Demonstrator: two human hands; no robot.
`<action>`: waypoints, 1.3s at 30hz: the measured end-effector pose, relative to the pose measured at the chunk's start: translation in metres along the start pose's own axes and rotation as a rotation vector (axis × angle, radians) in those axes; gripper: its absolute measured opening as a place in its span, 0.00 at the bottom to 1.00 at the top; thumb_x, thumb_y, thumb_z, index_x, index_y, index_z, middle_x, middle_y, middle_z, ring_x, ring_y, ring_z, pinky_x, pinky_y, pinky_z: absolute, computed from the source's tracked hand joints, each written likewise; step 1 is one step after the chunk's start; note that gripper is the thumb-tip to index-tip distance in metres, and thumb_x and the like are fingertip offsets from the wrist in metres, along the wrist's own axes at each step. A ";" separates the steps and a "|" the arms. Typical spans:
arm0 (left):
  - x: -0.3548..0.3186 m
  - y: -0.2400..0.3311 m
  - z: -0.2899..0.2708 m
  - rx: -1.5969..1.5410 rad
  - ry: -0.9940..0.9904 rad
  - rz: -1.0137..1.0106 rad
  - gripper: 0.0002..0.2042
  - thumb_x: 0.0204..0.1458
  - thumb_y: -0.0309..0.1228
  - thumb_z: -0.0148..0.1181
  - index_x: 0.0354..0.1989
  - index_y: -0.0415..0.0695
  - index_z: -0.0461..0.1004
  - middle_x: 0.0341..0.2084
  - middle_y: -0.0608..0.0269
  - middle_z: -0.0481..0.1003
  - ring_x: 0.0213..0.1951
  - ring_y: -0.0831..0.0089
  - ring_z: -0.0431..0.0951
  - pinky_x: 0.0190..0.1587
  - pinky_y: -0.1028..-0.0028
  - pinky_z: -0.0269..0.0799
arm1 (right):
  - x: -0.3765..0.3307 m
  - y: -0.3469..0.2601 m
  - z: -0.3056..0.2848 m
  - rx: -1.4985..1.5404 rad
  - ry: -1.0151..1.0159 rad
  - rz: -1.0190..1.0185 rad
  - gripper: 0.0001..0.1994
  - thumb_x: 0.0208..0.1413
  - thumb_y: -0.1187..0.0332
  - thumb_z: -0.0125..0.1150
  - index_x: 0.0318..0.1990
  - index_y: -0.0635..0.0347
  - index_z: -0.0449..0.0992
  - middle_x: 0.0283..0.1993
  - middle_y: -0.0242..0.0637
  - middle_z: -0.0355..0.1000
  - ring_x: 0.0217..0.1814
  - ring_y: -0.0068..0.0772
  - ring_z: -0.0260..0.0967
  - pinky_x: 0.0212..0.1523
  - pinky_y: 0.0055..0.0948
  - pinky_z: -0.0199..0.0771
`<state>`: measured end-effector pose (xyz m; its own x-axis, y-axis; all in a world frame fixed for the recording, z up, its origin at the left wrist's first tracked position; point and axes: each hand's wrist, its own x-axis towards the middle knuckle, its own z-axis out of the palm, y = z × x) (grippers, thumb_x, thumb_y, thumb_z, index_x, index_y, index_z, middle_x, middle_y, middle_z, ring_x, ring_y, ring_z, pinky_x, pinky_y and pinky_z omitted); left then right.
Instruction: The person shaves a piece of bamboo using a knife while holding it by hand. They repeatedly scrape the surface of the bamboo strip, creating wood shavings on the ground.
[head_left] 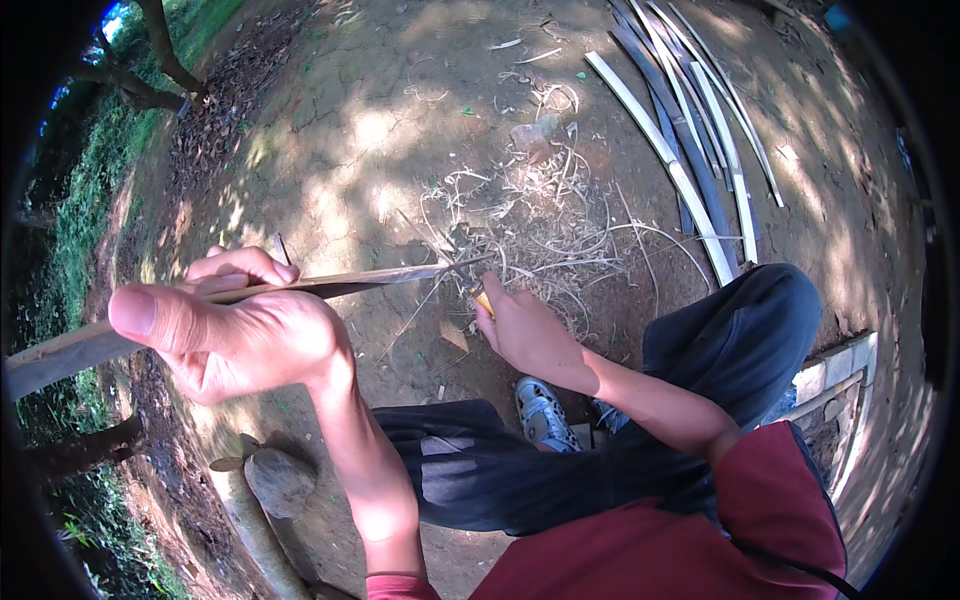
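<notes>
In the head view, a long wooden strip [80, 348] was held in the left hand [250, 335], gripped between thumb and curled fingers, with one end stretched out past the left edge. And there, across the middle, its narrow end was pointed just above the right hand [530, 335]! A yellow-handled tool [484, 301] was clasped in that hand (whether its blade was touching the strip could not be told). Beyond both hands, a tangle of pale shavings [540, 240] was strewn over the bare ground [350, 190]. Farther off to the right, more long strips [655, 155] were laid out in a loose bundle. At lower left, a log [250, 530] was seen beside a rounded stone [282, 482].
</notes>
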<state>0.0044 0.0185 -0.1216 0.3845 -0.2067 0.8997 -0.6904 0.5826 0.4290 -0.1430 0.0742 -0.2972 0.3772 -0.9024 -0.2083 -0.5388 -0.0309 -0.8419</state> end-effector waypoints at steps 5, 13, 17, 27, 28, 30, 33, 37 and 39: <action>0.000 0.000 0.006 -0.010 0.007 0.016 0.24 0.66 0.45 0.40 0.22 0.41 0.69 0.04 0.67 0.60 0.08 0.81 0.62 0.12 0.83 0.56 | 0.022 0.063 0.028 -0.068 -0.005 0.086 0.14 0.62 0.67 0.47 0.43 0.73 0.64 0.23 0.59 0.71 0.29 0.63 0.72 0.32 0.53 0.71; 0.004 0.000 0.009 -0.073 0.056 -0.053 0.22 0.64 0.44 0.45 0.22 0.40 0.68 0.05 0.64 0.63 0.07 0.79 0.63 0.10 0.83 0.55 | 0.014 0.037 0.026 0.005 0.033 0.061 0.14 0.61 0.66 0.47 0.44 0.72 0.63 0.26 0.61 0.72 0.32 0.65 0.72 0.35 0.55 0.71; 0.006 -0.004 0.006 -0.113 0.048 -0.021 0.20 0.64 0.43 0.46 0.28 0.38 0.69 0.04 0.65 0.62 0.06 0.78 0.63 0.10 0.83 0.55 | 0.024 0.061 0.038 -0.056 -0.020 0.190 0.14 0.61 0.65 0.47 0.44 0.72 0.63 0.27 0.62 0.72 0.33 0.67 0.72 0.35 0.56 0.70; 0.006 -0.004 0.006 -0.096 0.107 -0.126 0.20 0.64 0.41 0.47 0.21 0.43 0.67 0.05 0.66 0.62 0.06 0.80 0.60 0.10 0.82 0.55 | 0.040 0.080 0.048 -0.055 0.058 0.110 0.13 0.60 0.68 0.49 0.43 0.73 0.64 0.24 0.59 0.72 0.30 0.63 0.72 0.32 0.53 0.70; 0.005 -0.004 0.007 -0.064 0.085 -0.054 0.21 0.62 0.43 0.50 0.19 0.43 0.65 0.05 0.65 0.62 0.06 0.80 0.60 0.10 0.82 0.54 | 0.042 0.081 0.048 -0.034 0.045 0.116 0.13 0.60 0.68 0.49 0.44 0.72 0.64 0.24 0.59 0.72 0.30 0.63 0.72 0.32 0.53 0.70; 0.006 0.000 0.009 -0.071 0.146 -0.176 0.22 0.61 0.45 0.51 0.19 0.43 0.65 0.04 0.65 0.62 0.06 0.80 0.60 0.10 0.82 0.54 | 0.031 0.060 0.043 0.003 0.045 0.089 0.13 0.60 0.68 0.49 0.43 0.72 0.63 0.24 0.60 0.71 0.30 0.64 0.71 0.32 0.54 0.69; 0.007 0.000 0.010 -0.068 0.183 -0.221 0.23 0.60 0.47 0.53 0.18 0.43 0.64 0.04 0.65 0.61 0.06 0.79 0.60 0.10 0.81 0.52 | 0.025 0.031 0.035 0.037 0.126 -0.009 0.12 0.60 0.68 0.50 0.41 0.72 0.63 0.22 0.60 0.69 0.28 0.65 0.69 0.29 0.55 0.66; 0.012 -0.004 0.013 -0.054 0.222 -0.221 0.25 0.58 0.49 0.54 0.14 0.46 0.62 0.03 0.65 0.61 0.06 0.79 0.60 0.10 0.80 0.52 | 0.033 0.045 0.038 0.028 0.116 -0.009 0.12 0.59 0.68 0.50 0.41 0.72 0.64 0.24 0.60 0.71 0.29 0.65 0.71 0.31 0.54 0.68; 0.014 -0.005 0.010 -0.039 0.242 -0.243 0.26 0.58 0.49 0.55 0.12 0.47 0.61 0.03 0.65 0.60 0.06 0.79 0.61 0.10 0.80 0.52 | 0.031 0.042 0.031 0.012 0.072 -0.005 0.12 0.59 0.68 0.51 0.42 0.72 0.65 0.24 0.60 0.71 0.30 0.64 0.71 0.32 0.54 0.70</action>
<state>0.0065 0.0052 -0.1105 0.6725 -0.1536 0.7240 -0.5383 0.5699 0.6209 -0.1304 0.0585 -0.3548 0.3244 -0.9308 -0.1683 -0.5282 -0.0307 -0.8486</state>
